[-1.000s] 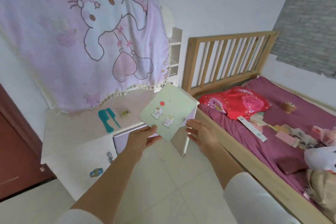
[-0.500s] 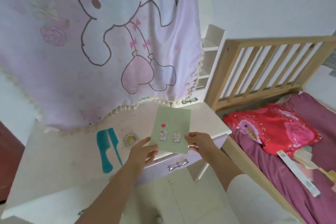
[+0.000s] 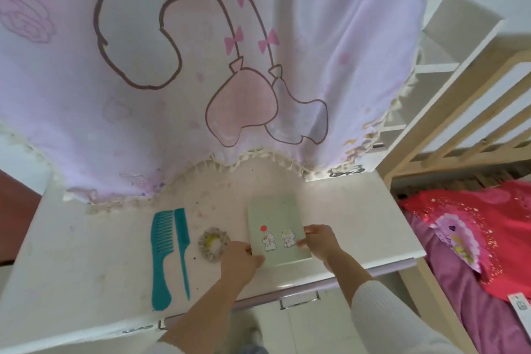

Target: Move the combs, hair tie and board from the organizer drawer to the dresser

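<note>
The left hand pinches the near left corner of the board, thumb on top and fingers curled beneath, while the right hand grips its right edge the same way. Holding it by two opposite sides keeps the thin sheet level and lets the person lower it flat rather than drop it on a corner. The board lies low over the right part of the dresser surface; whether its far edge already touches cannot be told. It is a flat, stiff, pale green rectangle with a smooth matte face, printed with two small white cartoon animals and a red dot.

Just left of the left hand sits the hair tie, a soft, gathered fabric ring in grey with a yellowish centre, lying limp and flat. Further left the two teal combs lie side by side, nearly touching, teeth toward the far side and handles toward the person: one broad with wide teeth and a thick handle, the other narrow with a slim tail. They look like hard moulded plastic. Judging by this row, the board is the last item to set down.

The surface is pale, worn and speckled with marks. Behind it hangs a thin lilac cloth with a cartoon print and a fringed cream hem brushing the top. A metal drawer handle shows below the front edge.
</note>
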### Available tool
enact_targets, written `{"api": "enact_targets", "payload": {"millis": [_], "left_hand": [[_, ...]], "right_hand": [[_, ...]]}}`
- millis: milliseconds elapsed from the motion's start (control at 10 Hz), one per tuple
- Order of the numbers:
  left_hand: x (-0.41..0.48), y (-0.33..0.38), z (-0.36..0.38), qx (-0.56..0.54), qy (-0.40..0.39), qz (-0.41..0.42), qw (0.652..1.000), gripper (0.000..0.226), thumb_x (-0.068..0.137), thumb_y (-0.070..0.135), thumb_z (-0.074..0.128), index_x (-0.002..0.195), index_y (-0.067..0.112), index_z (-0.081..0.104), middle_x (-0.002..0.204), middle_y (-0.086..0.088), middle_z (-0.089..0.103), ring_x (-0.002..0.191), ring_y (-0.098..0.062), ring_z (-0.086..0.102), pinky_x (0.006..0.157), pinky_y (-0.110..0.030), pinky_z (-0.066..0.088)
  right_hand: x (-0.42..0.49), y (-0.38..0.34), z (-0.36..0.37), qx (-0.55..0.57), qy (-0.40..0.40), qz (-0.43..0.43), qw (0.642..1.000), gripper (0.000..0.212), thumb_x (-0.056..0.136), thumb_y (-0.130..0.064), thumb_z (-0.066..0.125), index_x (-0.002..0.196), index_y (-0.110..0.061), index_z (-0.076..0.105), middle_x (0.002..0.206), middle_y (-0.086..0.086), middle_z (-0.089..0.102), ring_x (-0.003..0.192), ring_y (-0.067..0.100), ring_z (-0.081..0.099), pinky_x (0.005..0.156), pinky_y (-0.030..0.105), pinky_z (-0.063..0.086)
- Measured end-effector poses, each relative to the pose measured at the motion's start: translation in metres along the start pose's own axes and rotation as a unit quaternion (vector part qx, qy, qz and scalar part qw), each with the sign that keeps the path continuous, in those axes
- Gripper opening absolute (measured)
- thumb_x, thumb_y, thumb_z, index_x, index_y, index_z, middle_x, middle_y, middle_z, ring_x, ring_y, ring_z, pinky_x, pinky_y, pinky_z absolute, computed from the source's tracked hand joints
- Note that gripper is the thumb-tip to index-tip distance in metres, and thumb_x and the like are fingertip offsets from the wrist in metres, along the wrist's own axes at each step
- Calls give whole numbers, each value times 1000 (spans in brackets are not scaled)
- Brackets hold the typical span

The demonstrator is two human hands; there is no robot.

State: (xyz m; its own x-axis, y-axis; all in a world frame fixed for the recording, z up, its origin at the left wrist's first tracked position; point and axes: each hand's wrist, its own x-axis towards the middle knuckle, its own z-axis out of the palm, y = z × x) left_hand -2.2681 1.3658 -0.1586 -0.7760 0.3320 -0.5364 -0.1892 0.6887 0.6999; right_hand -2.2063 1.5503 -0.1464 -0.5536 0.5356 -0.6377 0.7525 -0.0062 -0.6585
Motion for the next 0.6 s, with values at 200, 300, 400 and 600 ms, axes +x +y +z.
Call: {"api": "enact_targets", "payload": {"millis": [200, 300, 400, 600], "left_hand": [[14, 3, 11, 31, 9, 3, 999, 9, 78, 13, 66, 72, 7, 67, 56, 6, 55, 46, -6, 44, 40, -12, 31], [18, 5, 11, 101, -7, 15, 995, 12, 83, 11, 60, 72, 8, 63, 64, 0, 57, 53, -11, 49, 47, -19, 37], [16, 5, 11, 183, -20, 29, 983, 16, 87, 11, 52, 89, -1, 62, 86, -17, 64, 80, -28, 63, 68, -35, 50], [9, -10, 6, 251, -35, 120, 960, 33, 94, 16, 41, 125, 12, 49, 118, -9, 52, 107, -22, 52, 91, -29, 46]], "right_hand": [[13, 2, 3, -51, 28, 12, 998, 37, 71, 10, 65, 106, -2, 71, 104, 17, 72, 97, 32, 66, 85, 37, 53], [14, 3, 6, -66, 48, 10, 997, 33, 72, 8, 67, 102, -4, 71, 97, 14, 73, 90, 29, 66, 78, 33, 52], [14, 2, 9, -71, 63, 4, 995, 30, 73, 4, 70, 101, -4, 70, 98, 14, 72, 90, 29, 66, 78, 32, 50], [7, 0, 11, -113, 45, -21, 992, 43, 78, -8, 69, 120, -5, 61, 122, 13, 65, 109, 25, 60, 93, 30, 44]]}}
